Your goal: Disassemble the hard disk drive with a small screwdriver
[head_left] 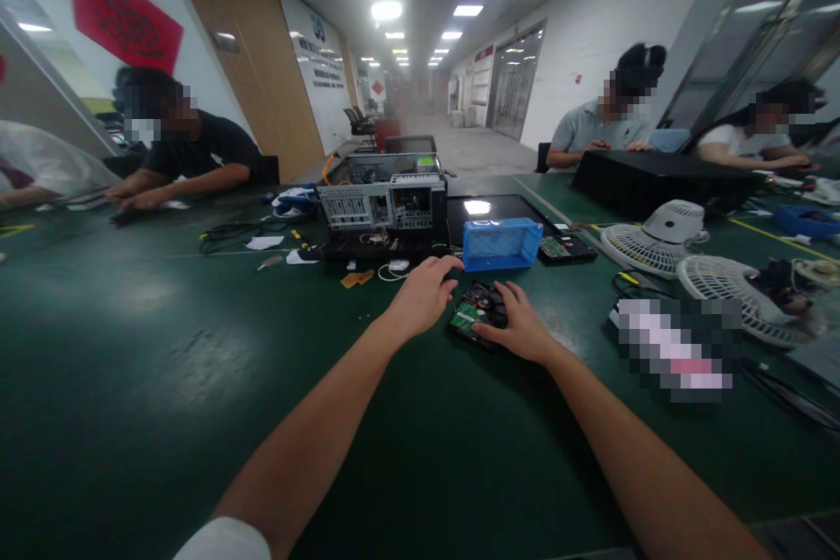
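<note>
A hard drive (467, 312) with a green circuit board in a black body lies on the green table. My right hand (521, 324) rests over its right side, thumb on the near part and fingers at the far edge, gripping it. To the left, my left hand (425, 293) is raised just above the table, its index finger stretched toward the lower left corner of a blue plastic box (502, 266). Whether that fingertip touches the box I cannot tell. The box stands on its side, its hollow facing me, behind the drive.
An opened computer case (377, 206) stands behind my left hand. A black flat panel (518, 208) and another circuit-board unit (565, 248) lie beyond the box. White fan parts (649, 236) sit to the right. Cables (229, 232) and scraps lie left. Several people sit along the table.
</note>
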Tool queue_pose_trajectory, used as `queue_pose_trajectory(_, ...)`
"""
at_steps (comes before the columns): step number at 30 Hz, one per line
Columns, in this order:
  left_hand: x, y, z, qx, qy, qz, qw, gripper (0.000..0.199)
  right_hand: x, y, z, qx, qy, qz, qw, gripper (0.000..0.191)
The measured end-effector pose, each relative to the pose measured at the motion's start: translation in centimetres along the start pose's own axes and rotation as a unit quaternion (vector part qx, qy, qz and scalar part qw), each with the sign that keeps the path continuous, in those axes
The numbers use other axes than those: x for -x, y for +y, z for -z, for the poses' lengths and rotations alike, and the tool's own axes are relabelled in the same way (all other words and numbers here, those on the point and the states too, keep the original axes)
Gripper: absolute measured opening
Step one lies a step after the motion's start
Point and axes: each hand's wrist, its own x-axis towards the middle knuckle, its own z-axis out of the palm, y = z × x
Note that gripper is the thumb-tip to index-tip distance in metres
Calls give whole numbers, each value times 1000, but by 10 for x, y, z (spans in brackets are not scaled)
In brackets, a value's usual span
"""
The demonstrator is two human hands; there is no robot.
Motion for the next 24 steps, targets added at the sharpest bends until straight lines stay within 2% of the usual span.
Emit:
queue_pose_trajectory(7, -1, 5, -1, 13, 24, -24, 999, 25, -6, -8, -3, 8, 24, -24, 999, 93)
queue_pose_trajectory(12, -1, 0, -5, 27, 35, -24, 999, 23, -9, -10, -7, 37, 36, -54, 997, 95)
queue_pose_trajectory(18, -2, -1, -7, -3, 59, -16, 998, 36, -3, -13, -9, 58, 58, -86, 993, 97)
queue_pose_trajectory(24, -3, -3, -7, -13, 64, -37, 997, 32, 0, -19, -17, 66, 97, -113, 987, 96)
